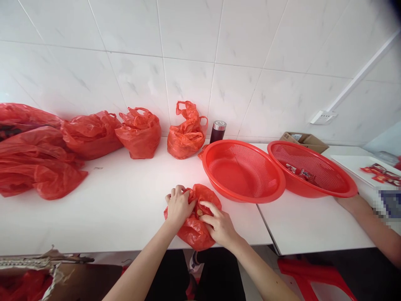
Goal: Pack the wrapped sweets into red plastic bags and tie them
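Note:
In front of me, near the table's front edge, lies a red plastic bag (196, 234) with its mouth partly gathered. My left hand (181, 205) is closed on the bag's left rim, its fingers curled over the film. On the opposite side of the mouth, my right hand (219, 223) has bent fingers gripping the film. A small tan round thing (199, 213) shows in the opening between the hands; its kind is unclear. The rest of the bag's contents are hidden by the red film.
Two red plastic baskets (244, 199) (340, 191) stand to the right, the farther one holding small packets (302, 173). Several filled red bags (140, 138) line the wall, beside a dark tumbler (217, 133). A co-worker's arm (371, 221) reaches in at right. An open carton (84, 278) stands lower left.

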Demonstrator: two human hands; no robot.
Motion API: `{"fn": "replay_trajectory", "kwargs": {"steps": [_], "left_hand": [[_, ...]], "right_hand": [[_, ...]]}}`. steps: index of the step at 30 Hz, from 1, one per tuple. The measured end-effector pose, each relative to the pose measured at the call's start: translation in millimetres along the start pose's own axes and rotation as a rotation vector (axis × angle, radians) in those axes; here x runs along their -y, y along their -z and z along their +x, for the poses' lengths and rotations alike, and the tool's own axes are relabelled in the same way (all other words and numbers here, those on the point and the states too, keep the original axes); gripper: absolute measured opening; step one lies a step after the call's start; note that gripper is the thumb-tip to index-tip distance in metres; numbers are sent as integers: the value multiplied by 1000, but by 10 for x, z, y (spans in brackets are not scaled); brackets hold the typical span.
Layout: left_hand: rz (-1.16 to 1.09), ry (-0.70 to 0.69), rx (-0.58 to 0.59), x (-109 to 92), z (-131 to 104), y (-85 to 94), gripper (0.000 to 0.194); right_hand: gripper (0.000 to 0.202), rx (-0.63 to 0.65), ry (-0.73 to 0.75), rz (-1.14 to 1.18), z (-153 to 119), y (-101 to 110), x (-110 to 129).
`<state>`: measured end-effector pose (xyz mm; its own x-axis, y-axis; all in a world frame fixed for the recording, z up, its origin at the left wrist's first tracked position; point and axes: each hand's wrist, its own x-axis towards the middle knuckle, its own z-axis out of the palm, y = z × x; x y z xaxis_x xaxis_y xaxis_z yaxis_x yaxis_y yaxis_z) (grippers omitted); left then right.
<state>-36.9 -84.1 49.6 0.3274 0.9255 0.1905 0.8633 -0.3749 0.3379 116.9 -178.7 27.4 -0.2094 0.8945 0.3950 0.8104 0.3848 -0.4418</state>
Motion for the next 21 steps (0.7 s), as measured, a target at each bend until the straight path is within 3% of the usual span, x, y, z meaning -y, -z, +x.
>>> {"fn": "replay_trajectory", "kwargs": {"steps": [5, 8, 12, 16, 18, 21], "left_hand": [[-64, 19, 1, 6, 23, -25, 27], [-146, 55, -10, 106, 5, 129, 32], [-319, 85, -8, 345, -121, 631, 34], [-608, 160, 24, 559, -323, 1239, 35], [-761, 173, 7, 596, -383, 1487, 32], [-1094, 115, -126, 506, -362, 1781, 25]], "right_hand": [[23, 70, -44, 27, -3, 41, 38], [27, 20, -94, 88, -11, 230, 134], [30, -119, -101, 246, 18, 703, 241], [25, -241, -239, 291, 148, 1197, 265], [27, -277, -294, 336, 260, 1407, 293], [27, -313, -269, 386, 494, 1687, 395]]}}
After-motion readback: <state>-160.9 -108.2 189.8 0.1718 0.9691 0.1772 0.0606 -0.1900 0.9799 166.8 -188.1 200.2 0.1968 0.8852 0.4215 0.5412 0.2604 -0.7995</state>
